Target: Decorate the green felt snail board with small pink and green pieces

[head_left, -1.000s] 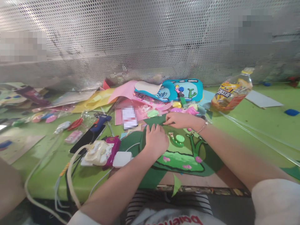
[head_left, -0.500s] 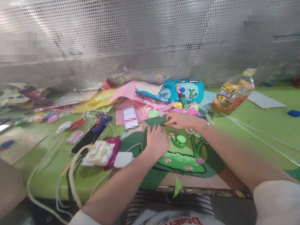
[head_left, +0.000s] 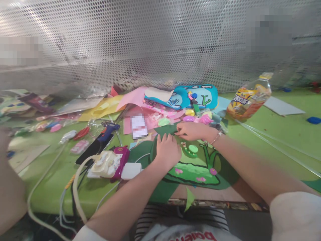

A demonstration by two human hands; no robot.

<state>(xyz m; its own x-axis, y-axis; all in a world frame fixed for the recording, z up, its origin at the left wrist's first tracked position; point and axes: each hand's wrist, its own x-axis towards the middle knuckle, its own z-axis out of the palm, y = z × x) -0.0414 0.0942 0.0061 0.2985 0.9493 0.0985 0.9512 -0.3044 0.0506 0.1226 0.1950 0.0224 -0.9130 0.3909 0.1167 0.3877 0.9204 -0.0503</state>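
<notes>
A dark green felt sheet (head_left: 140, 154) with a light green picture panel (head_left: 195, 170) lies at the table's near edge. My left hand (head_left: 167, 150) rests on its left part with the fingers curled down and pressed onto the felt. My right hand (head_left: 192, 130) lies along the sheet's far edge, fingers together and pinching or pressing the felt there. A small snail figure (head_left: 190, 149) is stuck on the panel just below my right hand. A bracelet circles my right wrist.
Behind the felt lie pink and yellow sheets (head_left: 130, 100), a blue felt case (head_left: 193, 97) and small coloured pieces. A juice bottle (head_left: 248, 97) lies to the right. A blue glue gun (head_left: 107, 130), phone (head_left: 94, 147), chargers (head_left: 110, 164) and cables sit left. Another person's arm (head_left: 10, 187) is at far left.
My hands have hardly moved; the right hand shifted slightly along the felt's edge. The other person's arm at far left has risen higher into view.
</notes>
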